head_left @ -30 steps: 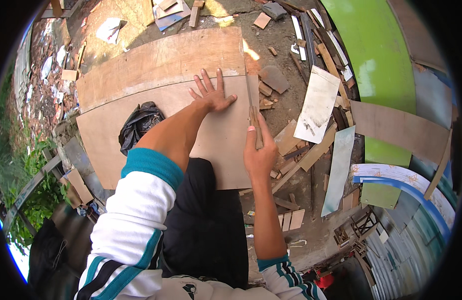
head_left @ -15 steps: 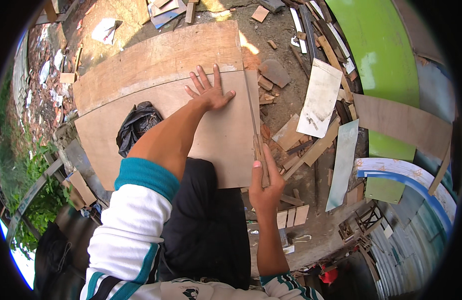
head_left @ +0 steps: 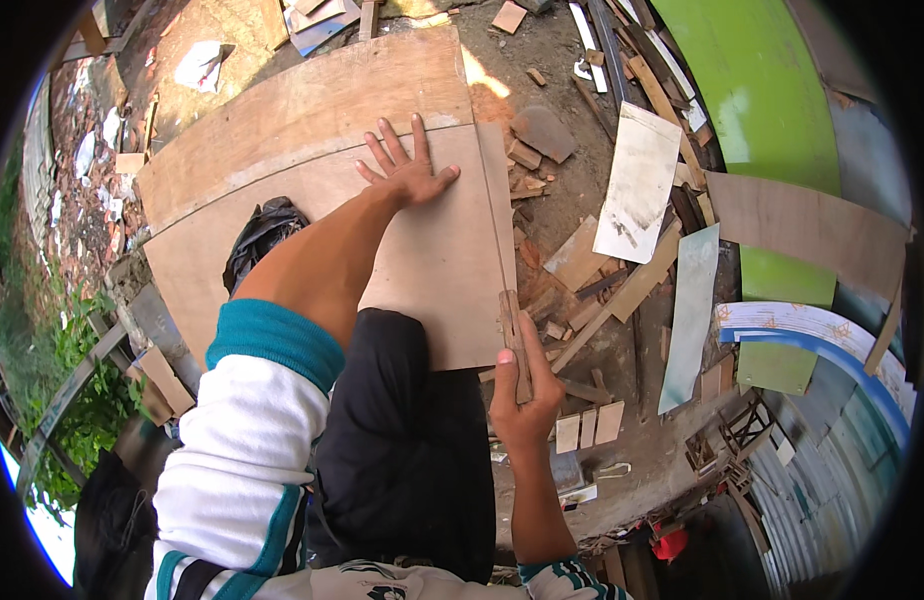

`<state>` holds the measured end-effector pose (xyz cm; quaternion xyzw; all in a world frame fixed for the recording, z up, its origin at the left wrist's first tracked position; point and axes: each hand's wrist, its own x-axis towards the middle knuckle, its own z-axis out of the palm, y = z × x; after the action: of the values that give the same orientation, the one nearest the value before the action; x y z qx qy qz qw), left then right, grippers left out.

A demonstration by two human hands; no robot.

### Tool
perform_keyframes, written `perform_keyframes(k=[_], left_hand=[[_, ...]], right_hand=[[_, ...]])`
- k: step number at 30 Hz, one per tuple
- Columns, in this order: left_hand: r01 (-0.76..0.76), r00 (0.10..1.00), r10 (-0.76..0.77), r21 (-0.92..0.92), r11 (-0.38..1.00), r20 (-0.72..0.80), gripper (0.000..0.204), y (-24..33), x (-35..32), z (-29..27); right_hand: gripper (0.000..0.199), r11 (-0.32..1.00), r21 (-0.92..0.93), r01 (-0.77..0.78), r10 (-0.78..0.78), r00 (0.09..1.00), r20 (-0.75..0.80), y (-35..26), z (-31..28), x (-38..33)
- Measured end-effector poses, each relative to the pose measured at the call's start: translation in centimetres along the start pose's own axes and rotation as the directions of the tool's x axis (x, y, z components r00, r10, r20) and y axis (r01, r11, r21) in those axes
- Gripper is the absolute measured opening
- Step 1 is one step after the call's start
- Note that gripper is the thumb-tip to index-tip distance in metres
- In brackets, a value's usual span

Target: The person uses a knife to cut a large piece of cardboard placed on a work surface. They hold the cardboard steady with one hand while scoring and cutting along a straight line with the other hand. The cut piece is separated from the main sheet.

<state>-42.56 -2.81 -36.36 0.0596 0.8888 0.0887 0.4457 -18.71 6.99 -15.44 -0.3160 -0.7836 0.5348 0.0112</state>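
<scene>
My left hand [head_left: 410,178] lies flat on a sheet of plywood [head_left: 432,270], fingers spread near its right side. My right hand [head_left: 527,395] grips the wooden handle of what looks like a handsaw [head_left: 514,345], its thin blade seen edge-on. The blade runs away from me along the right part of the sheet, beside a narrow strip of the board [head_left: 497,170]. My bent knee in black trousers [head_left: 392,345] is against the near edge of the sheet. A crumpled black plastic bag [head_left: 262,235] rests on the plywood, partly hidden by my left forearm.
Beyond the sheet is another plywood board [head_left: 312,100]. Wood offcuts and a white panel [head_left: 637,185] litter the ground on the right, near a long green panel [head_left: 772,110]. Corrugated metal [head_left: 822,500] stands at lower right, plants [head_left: 77,370] at left.
My right hand has drawn the saw handle back toward me along the board's right side. My left hand stays flat on the plywood. The whole view has shifted slightly.
</scene>
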Motion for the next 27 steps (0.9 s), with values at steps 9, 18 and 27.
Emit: perform_keyframes(k=[9,18,27], left_hand=[[0.002,1.000,-0.002,0.034,0.999,-0.003,0.113,0.4,0.1,0.2],[-0.023,0.997,0.011,0.161,0.987,0.074,0.108,-0.3,0.8,-0.9],[-0.019,0.995,0.003,0.159,0.987,0.099,0.116,-0.5,0.2,-1.5]], right_hand=[[0.046,0.994,0.102,0.036,-0.033,0.999,-0.025,4.4,5.7,12.2],[0.046,0.999,0.035,-0.009,0.010,1.000,-0.018,3.5,6.1,11.4],[0.046,0.994,0.074,0.078,-0.078,0.997,-0.014,4.6,7.1,10.9]])
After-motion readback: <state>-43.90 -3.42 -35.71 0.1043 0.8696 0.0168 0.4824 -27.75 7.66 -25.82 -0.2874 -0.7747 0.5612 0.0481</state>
